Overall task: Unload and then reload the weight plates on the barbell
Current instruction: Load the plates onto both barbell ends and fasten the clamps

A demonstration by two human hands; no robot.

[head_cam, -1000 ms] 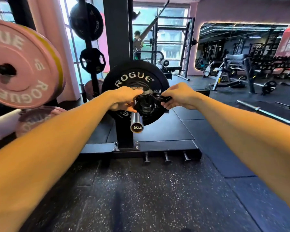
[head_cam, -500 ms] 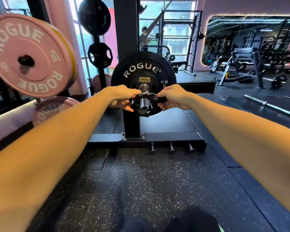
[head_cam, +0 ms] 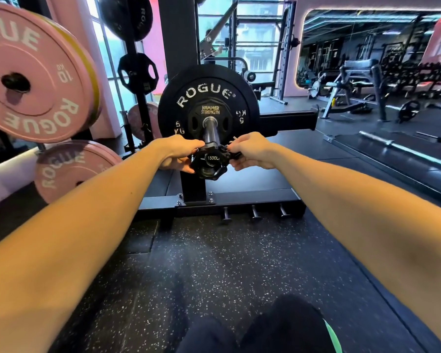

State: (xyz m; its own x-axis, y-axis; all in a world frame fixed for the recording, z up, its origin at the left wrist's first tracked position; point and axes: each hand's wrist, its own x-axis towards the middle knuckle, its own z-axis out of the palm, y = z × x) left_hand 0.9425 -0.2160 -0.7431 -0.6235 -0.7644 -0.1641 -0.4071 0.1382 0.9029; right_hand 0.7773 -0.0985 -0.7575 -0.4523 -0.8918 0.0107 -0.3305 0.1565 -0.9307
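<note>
Head | two hands: left hand (head_cam: pixel 176 156), right hand (head_cam: pixel 252 151) | one collar (head_cam: pixel 210 165) | two plates (head_cam: pixel 189 98)

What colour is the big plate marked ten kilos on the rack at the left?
The plate is pink with white lettering and a yellow rim, clearest in the head view, the only one here.

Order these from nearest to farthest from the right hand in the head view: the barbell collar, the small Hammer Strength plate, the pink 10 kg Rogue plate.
1. Barbell collar: gripped by the right hand, at the sleeve's end.
2. Small Hammer Strength plate: farther along the sleeve, behind the collar.
3. Pink 10 kg Rogue plate: far left, on the storage rack.
</note>
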